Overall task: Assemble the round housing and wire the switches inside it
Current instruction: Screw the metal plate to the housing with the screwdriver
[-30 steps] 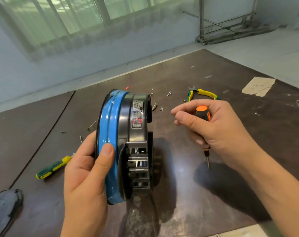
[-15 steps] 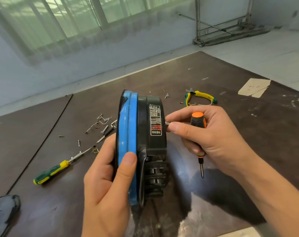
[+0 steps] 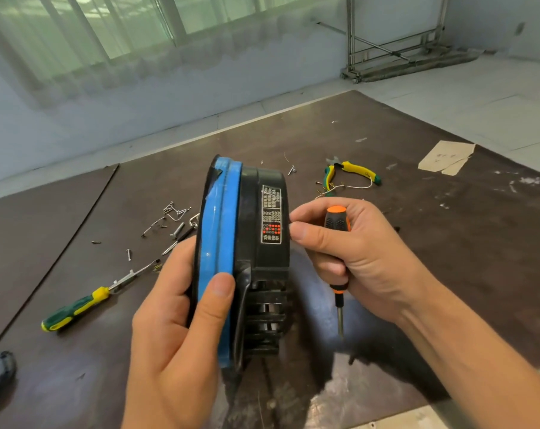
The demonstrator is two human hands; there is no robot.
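left hand (image 3: 182, 317) grips round black plastic housing with blue rim (image 3: 244, 252), on edge, centre | right hand (image 3: 349, 252) clenched round orange-black screwdriver (image 3: 336, 264) – fingertips at housing's 3 o'clock | dark tabletop (image 3: 448, 243): loose screws (image 3: 173, 221) 10 o'clock, green-yellow screwdriver (image 3: 77, 308) 8 o'clock, yellow-green pliers (image 3: 352, 173) 1 o'clock – apart

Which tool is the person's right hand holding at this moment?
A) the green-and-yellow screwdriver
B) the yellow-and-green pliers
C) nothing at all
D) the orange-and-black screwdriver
D: the right hand is wrapped around the orange-and-black screwdriver, tip pointing down, beside the round housing; the pliers and the green-and-yellow screwdriver lie on the table.
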